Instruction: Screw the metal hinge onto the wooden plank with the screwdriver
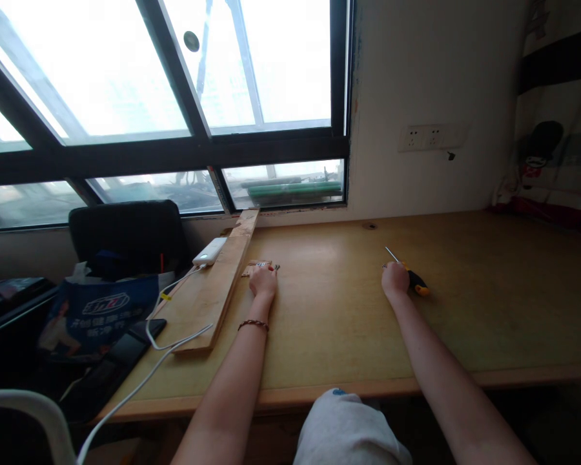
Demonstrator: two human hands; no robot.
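My left hand (263,282), with a braided bracelet at the wrist, is closed on the table. It lies over the near side of a small light wooden piece with printed marks (259,263). A tiny dark item (277,267) pokes out by the fingers; its kind is unclear. Further right, my right hand (396,279) is closed, knuckles up, against the left side of a yellow-and-black screwdriver (418,283). The screwdriver's thin shaft points away to the upper left. A small dark tip shows left of that hand, and its fingers hide what they hold.
A long wooden board (213,290) lies on the table (329,329) left of my left hand. It carries a white power bank (210,251) and a white cable (184,340). Left of the table stand a black chair (128,232) and a blue bag (106,310).
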